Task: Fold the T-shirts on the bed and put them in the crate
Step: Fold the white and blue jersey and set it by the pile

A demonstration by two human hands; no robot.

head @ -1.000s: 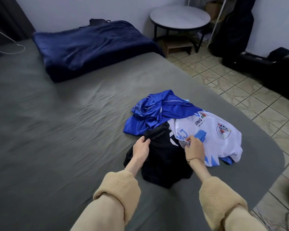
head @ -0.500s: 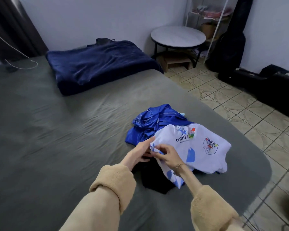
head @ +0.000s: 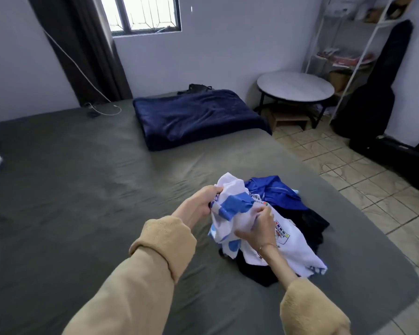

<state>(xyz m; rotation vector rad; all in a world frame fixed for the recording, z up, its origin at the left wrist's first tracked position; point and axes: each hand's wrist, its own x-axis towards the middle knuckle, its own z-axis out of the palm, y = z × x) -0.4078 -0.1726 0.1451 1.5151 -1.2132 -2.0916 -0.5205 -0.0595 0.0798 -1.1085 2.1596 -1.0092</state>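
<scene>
You are gripping the white T-shirt [head: 288, 240] with both hands at the outset of the first fold. Your left hand [head: 198, 206] is curling its fingers round a bunched edge of the white fabric, just above the blue printed patch, and is holding that edge clear of the bed [head: 82, 189]. Your right hand [head: 258, 228] is pinching the cloth lower down, its fingers closing on a gather beside the printed crest. The rest of the garment is trailing down onto the heap and is touching it.

Beneath and behind it, the blue T-shirt [head: 273, 192] is lying crumpled, and the black T-shirt [head: 307, 226] is lying partly under the white one; both are sitting near the bed's right edge, toward its near right corner. Neither is showing any fold.

Judged from this view, the task is only beginning: no shirt is folded, none is stowed, and the crate is not appearing anywhere in the frame, so its place cannot be told. All three shirts are awaiting spreading, folding and carrying. The broad bare sheet to the left of the heap is offering room for laying the white shirt flat.

A dark blue blanket [head: 196, 117] is resting near the far edge of the bed, and a round table [head: 295, 86] is standing on the tiled floor [head: 363, 180] beyond it.
</scene>
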